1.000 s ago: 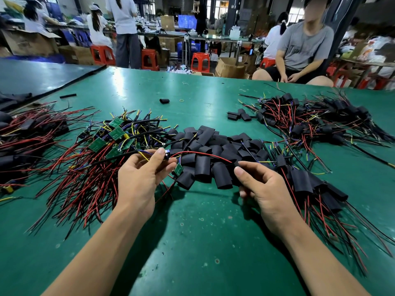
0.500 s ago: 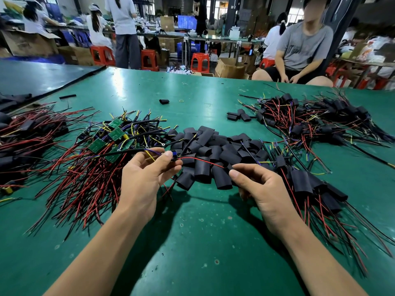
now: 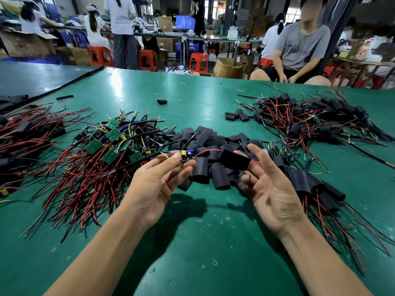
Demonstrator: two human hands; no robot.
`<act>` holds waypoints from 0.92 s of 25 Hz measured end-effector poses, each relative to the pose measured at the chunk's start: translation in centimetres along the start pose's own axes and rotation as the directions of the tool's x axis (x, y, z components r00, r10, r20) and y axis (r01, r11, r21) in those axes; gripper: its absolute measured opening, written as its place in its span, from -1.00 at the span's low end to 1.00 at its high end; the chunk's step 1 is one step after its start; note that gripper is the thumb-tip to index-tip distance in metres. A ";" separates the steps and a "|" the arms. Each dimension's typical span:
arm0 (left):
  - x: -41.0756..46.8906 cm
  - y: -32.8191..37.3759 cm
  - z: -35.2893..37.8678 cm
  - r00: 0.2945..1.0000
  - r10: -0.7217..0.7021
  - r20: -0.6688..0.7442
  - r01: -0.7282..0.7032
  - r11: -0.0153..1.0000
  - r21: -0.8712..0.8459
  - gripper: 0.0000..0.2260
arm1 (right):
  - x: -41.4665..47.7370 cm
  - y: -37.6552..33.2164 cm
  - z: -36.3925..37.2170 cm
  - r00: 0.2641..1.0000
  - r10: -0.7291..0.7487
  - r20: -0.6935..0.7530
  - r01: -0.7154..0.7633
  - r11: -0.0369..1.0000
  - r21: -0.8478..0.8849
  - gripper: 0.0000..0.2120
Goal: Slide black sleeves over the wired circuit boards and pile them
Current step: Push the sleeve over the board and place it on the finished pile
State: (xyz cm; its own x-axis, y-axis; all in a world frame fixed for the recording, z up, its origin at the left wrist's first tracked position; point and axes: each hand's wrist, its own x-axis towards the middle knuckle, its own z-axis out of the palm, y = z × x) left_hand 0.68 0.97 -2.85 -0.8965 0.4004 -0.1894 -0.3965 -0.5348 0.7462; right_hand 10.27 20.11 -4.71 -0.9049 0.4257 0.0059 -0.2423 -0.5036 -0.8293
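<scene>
Both hands hover above the bench (image 3: 203, 242), raised over a heap of loose sleeves (image 3: 205, 142). The left hand (image 3: 158, 186) pinches a small circuit board (image 3: 185, 156) between thumb and fingertips. A red wire (image 3: 208, 151) arcs from the board to the right and enters a black sleeve (image 3: 234, 160), which sits at the tips of the right hand (image 3: 271, 191). That hand is turned palm up, its digits loosely spread and smeared by motion, so whether it pinches the sleeve or merely props it cannot be told. The sleeve is threaded on the lead but still apart from the board, and the step in hand looks like drawing it along the wire and over the board. The likeliest trouble is at the sleeve's mouth: the board's raised yellow part could catch on the rim and make the soft tube buckle rather than slide. A loose hold on the right could also let the sleeve slip back off the wire's free end and vanish among the loose ones below. The board's other leads trail left toward the tangle of bare boards (image 3: 106, 144), so a hard pull may drag neighbours along or strain a solder joint. Sleeved boards (image 3: 307, 184) lie just right of the hands, the probable place for this one.
</scene>
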 end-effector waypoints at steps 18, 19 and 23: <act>-0.5 -2.1 -0.2 0.965 -0.134 0.228 0.072 0.963 0.260 -0.73 | -0.3 2.1 1.4 0.992 -0.077 -0.105 0.048 0.967 -0.252 -0.68; -0.6 -2.2 -0.2 0.959 -0.146 0.242 0.077 0.959 0.273 -0.76 | -0.4 2.3 1.3 0.988 -0.126 -0.083 0.092 0.940 -0.328 -0.68; -0.9 -2.3 0.1 0.960 -0.141 0.241 0.072 0.959 0.274 -0.81 | -0.8 2.6 1.4 0.981 -0.192 -0.039 0.159 0.893 -0.422 -0.67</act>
State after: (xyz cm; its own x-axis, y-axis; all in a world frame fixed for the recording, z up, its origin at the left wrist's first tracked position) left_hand 2.40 1.90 -4.30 -0.7573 0.6394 -0.1328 -0.3903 -0.2800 0.8771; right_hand 9.88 17.39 -6.12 -0.8271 0.5433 0.1438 -0.2120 -0.0646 -0.9751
